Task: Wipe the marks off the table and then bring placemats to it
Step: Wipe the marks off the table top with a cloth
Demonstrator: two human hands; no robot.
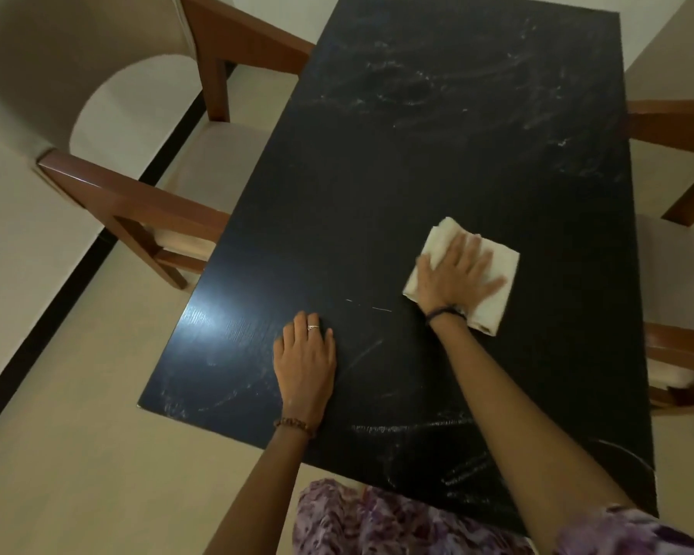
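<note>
So the right hand is pressed flat, fingers spread, on the folded cloth around the middle of the black table, toward its right edge. Left hand lies flat and relaxed nearer the table's front edge, holding nothing. The risk, I think: white smears at the table's far end and more streaks by the front edge could get missed or just spread around if that cloth's already loaded. Count: 1 table, 1 cloth, 2 hands, at least 3 chairs around the table. 0 placemats visible.
</note>
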